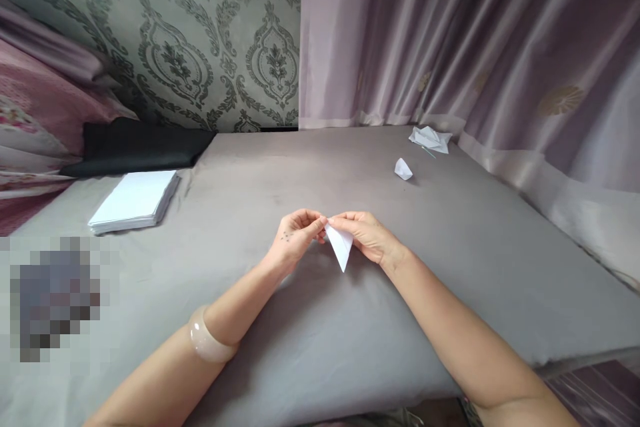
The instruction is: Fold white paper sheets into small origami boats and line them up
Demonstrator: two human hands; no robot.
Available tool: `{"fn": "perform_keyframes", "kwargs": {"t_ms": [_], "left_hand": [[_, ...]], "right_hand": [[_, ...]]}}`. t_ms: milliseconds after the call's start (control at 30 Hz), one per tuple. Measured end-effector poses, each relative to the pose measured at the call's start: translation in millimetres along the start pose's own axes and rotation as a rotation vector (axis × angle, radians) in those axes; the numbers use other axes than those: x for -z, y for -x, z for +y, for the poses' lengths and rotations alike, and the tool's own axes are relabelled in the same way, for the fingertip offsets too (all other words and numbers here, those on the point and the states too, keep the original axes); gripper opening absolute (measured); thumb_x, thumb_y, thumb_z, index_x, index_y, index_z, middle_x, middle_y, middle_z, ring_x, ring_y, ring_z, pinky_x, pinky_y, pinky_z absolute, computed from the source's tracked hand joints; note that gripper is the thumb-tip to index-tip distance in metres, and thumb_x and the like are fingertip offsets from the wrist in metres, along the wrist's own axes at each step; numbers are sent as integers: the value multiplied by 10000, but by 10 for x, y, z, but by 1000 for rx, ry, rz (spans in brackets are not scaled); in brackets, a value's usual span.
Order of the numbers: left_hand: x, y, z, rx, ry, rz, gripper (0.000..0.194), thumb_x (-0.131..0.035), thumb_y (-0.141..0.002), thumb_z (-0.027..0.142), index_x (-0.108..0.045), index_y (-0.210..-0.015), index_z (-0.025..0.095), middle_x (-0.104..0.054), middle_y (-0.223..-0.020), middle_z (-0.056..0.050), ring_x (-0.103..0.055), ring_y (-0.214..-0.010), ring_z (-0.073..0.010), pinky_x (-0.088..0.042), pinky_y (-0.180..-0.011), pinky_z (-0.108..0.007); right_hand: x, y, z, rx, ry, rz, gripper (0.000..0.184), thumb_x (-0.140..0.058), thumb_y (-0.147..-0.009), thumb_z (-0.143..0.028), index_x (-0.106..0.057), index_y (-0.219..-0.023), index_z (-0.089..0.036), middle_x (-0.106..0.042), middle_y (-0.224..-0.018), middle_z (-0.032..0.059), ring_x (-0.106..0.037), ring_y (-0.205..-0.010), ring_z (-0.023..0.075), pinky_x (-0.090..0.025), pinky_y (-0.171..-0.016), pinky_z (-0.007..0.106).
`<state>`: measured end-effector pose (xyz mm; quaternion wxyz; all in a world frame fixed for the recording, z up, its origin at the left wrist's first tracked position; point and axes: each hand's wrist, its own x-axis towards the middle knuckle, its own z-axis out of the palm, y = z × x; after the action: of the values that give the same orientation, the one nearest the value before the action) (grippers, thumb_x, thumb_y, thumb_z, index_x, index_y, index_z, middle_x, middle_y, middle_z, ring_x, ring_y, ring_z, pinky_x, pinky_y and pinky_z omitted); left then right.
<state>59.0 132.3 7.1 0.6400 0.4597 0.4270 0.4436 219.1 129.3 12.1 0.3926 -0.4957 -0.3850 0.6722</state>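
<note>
Between my two hands, above the grey cloth, is a folded piece of white paper [341, 248] whose narrow point hangs downward. My left hand [299, 233] pinches its upper left corner between thumb and fingertips. The thumb of my right hand [367, 235] lies across the top edge, and its other fingers are partly hidden behind the paper. Both hands meet closely at the top of the fold. A pale bangle [207, 337] circles my left forearm.
A stack of white paper [135, 199] lies on the left, before a folded black cloth [145, 145]. At the far right are a small folded paper piece [403, 169] and a pile of folded papers [431, 138]. Curtains [400, 33] border the grey-covered surface [280, 173]. A blurred patch covers the lower left.
</note>
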Motion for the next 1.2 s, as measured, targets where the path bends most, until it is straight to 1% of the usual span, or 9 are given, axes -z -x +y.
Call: {"fn": "perform_keyframes", "kwargs": {"t_ms": [100,233,433,567,700,867,1033,1133,1200], "left_hand": [[-6,7,4,-7,-7,19,196,-725,-721,296,-617,-725,132,-595,-615,4,-541,-541,-87,-445,-611,-244],[-13,17,18,30,26,3,192,-720,-714,296,-616,-725,135,-590,-607,3,-544,-542,-92,-453,-616,-250],[-3,15,13,60,79,-25,182,-734,-687,266,-632,-746,128,-618,-661,-21,-576,-578,-107,-486,-639,-266],[-2,16,8,93,104,-43,242,-765,-676,318,-627,-735,128,-605,-655,-18,-575,-588,-107,-485,-606,-257],[3,15,-1,65,73,10,259,-778,-662,322,-615,-717,127,-606,-626,-9,-560,-529,-95,-464,-568,-250],[1,12,-10,50,41,7,220,-755,-683,298,-625,-730,127,-621,-627,-14,-581,-535,-108,-479,-600,-268],[1,10,-9,27,27,30,193,-738,-696,285,-638,-741,126,-623,-635,-18,-585,-551,-110,-491,-621,-269],[13,15,-9,37,71,-13,185,-735,-707,282,-654,-760,124,-622,-689,-25,-581,-593,-103,-501,-644,-265],[21,20,-3,53,138,-61,202,-739,-718,291,-669,-821,132,-608,-721,-20,-574,-635,-102,-509,-658,-265]], "right_hand": [[11,-19,11,3,-21,-45,272,-794,-631,-386,-720,-737,-147,-709,-728,61,-617,-676,159,-453,-655,282],[-3,-14,3,5,-30,-76,240,-777,-647,-364,-712,-716,-144,-701,-706,56,-627,-701,169,-457,-684,286],[-6,-8,-24,-49,-38,-38,182,-763,-641,-309,-702,-687,-144,-704,-711,54,-611,-659,143,-444,-645,261],[0,-11,-9,-37,-21,-49,193,-768,-648,-328,-702,-702,-154,-716,-733,61,-624,-666,156,-458,-650,272],[-15,-4,11,-30,10,-63,200,-750,-678,-341,-704,-730,-153,-717,-760,61,-619,-686,150,-449,-647,260],[-27,-10,13,-14,17,6,147,-740,-668,-287,-702,-719,-154,-712,-733,55,-618,-683,156,-449,-656,271],[-4,-35,25,-33,-56,-48,206,-771,-651,-323,-707,-733,-145,-717,-768,63,-622,-700,151,-456,-660,262],[12,-46,32,-23,-61,-38,227,-796,-639,-327,-710,-747,-147,-717,-759,62,-634,-708,159,-471,-688,272],[20,-50,28,-19,-109,-76,219,-791,-653,-314,-716,-766,-142,-715,-754,63,-642,-721,162,-485,-730,285]]}}
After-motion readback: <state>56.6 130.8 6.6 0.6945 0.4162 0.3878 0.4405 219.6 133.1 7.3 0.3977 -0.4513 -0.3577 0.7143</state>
